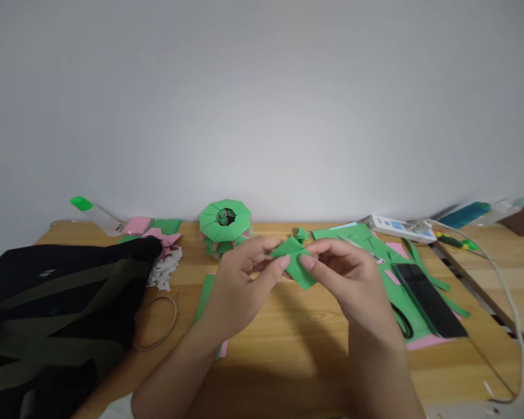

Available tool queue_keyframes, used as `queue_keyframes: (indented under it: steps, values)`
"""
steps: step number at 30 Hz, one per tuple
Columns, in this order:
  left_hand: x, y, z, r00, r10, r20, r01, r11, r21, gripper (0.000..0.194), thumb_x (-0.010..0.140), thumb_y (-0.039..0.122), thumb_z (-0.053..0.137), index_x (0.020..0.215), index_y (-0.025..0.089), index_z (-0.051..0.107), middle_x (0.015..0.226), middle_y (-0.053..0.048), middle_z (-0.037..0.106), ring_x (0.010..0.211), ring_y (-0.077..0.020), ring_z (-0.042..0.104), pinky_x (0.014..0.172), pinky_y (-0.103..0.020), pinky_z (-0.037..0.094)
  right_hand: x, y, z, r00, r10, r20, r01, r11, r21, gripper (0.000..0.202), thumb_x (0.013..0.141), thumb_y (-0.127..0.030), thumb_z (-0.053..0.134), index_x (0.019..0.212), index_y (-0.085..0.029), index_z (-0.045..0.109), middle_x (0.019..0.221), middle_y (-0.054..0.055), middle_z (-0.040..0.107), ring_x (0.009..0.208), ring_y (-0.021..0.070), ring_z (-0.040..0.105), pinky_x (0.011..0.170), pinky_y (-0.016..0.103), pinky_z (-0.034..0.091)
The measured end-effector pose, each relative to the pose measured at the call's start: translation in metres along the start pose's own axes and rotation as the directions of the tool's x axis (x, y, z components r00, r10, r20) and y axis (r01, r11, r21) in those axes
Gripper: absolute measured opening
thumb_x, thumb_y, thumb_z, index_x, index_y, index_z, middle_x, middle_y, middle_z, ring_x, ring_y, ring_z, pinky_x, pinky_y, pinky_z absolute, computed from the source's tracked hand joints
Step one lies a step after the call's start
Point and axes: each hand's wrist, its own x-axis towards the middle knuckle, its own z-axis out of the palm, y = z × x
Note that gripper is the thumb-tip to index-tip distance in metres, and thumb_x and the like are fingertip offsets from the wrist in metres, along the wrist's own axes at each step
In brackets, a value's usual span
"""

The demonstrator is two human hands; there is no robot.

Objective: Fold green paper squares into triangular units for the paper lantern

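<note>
A small folded piece of green paper (297,270) is held up above the table between my two hands. My left hand (247,282) pinches its left side between thumb and fingers. On the right side, my right hand (347,276) presses it with the thumb on top and the fingers curled behind. A crease runs across the paper, and its lower corner points down toward me. Just behind it on the table lies a small folded green paper piece (302,234). Farther left stands a round green and pink paper model (226,224) with a hole in its top.
Green paper sheets (356,234), a black phone (428,299) and a white power strip (402,228) lie at the right. Black fabric (61,326), white paper scraps (166,270), pink folded paper (160,234) and a thin loop (174,317) are at the left. A wall rises behind.
</note>
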Motion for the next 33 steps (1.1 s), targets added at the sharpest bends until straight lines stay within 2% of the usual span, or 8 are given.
queue_keyframes:
  steps: [5,7,10,12,18,22,25,33]
  values:
    - [-0.001,0.002,-0.004,0.996,0.092,-0.005,-0.091,0.994,0.067,0.010,0.076,0.021,0.072,0.086,0.022,0.073,0.082,0.002,0.074,0.072,-0.0124,0.068,0.069,-0.020,0.055,0.002,-0.002,-0.001,0.999,0.040,0.001,-0.040,0.998,0.046,0.008,0.076,-0.027,0.073,0.073,-0.020,0.069,0.059,-0.002,0.061,0.054,0.0092,0.053,0.051,0.021,0.045]
    - [0.000,0.001,-0.006,0.996,0.089,0.009,-0.088,0.996,-0.023,0.010,0.078,0.029,0.070,0.084,0.023,0.074,0.080,0.001,0.075,0.072,-0.0130,0.067,0.069,-0.021,0.055,0.002,-0.003,-0.003,0.999,0.035,0.033,-0.035,0.999,0.020,0.008,0.076,-0.026,0.073,0.072,-0.020,0.068,0.060,-0.002,0.060,0.055,0.0093,0.053,0.051,0.022,0.043]
    - [0.004,0.000,-0.007,0.998,-0.028,0.059,0.040,0.974,-0.224,0.029,0.086,0.041,0.059,0.071,0.020,0.072,0.062,0.001,0.069,0.059,-0.0122,0.063,0.058,-0.022,0.053,0.000,-0.004,-0.006,0.990,-0.002,0.138,0.006,1.000,-0.028,0.009,0.077,-0.025,0.071,0.071,-0.019,0.066,0.062,-0.002,0.058,0.059,0.0096,0.052,0.054,0.023,0.041]
    - [0.007,0.001,-0.005,0.988,-0.105,0.117,0.132,0.957,-0.257,0.029,0.083,0.038,0.062,0.063,0.018,0.068,0.055,0.002,0.064,0.051,-0.0102,0.058,0.051,-0.020,0.049,-0.001,-0.005,-0.006,0.980,-0.022,0.196,0.032,0.998,-0.048,0.008,0.079,-0.024,0.068,0.073,-0.019,0.066,0.064,-0.002,0.058,0.060,0.0099,0.051,0.056,0.023,0.041]
    - [0.012,0.010,-0.001,0.979,-0.097,0.177,0.116,0.988,-0.101,0.014,0.075,0.022,0.067,0.063,0.016,0.063,0.057,0.005,0.058,0.054,-0.0067,0.051,0.051,-0.016,0.041,-0.004,-0.008,-0.004,0.982,-0.069,0.175,0.104,0.975,-0.195,0.008,0.081,-0.022,0.065,0.074,-0.018,0.064,0.065,-0.001,0.059,0.062,0.0103,0.053,0.056,0.023,0.041]
    - [0.009,0.010,-0.003,0.974,-0.078,0.212,0.064,0.996,0.068,0.017,0.078,0.023,0.064,0.063,0.015,0.062,0.054,0.005,0.054,0.052,-0.0064,0.046,0.048,-0.017,0.037,-0.003,-0.010,-0.005,0.982,-0.064,0.180,0.101,0.974,-0.203,0.008,0.081,-0.021,0.064,0.074,-0.018,0.065,0.066,-0.001,0.062,0.062,0.0100,0.055,0.056,0.022,0.043]
    - [0.007,0.009,-0.004,0.966,-0.086,0.243,0.047,0.985,0.163,0.023,0.082,0.026,0.060,0.062,0.015,0.064,0.056,0.001,0.061,0.054,-0.0084,0.053,0.051,-0.019,0.040,-0.003,-0.010,-0.005,0.979,-0.022,0.202,0.052,0.988,-0.146,0.009,0.083,-0.022,0.063,0.075,-0.018,0.065,0.066,0.000,0.065,0.061,0.0108,0.059,0.056,0.022,0.045]
    - [0.005,0.009,-0.001,0.995,0.006,0.095,-0.024,0.980,0.198,0.023,0.082,0.021,0.060,0.061,0.016,0.065,0.054,0.001,0.068,0.052,-0.0094,0.064,0.051,-0.016,0.048,0.001,-0.008,-0.003,0.995,0.013,0.100,-0.011,1.000,-0.024,0.019,0.085,-0.035,0.063,0.072,-0.023,0.070,0.061,-0.003,0.065,0.053,0.0091,0.056,0.049,0.021,0.044]
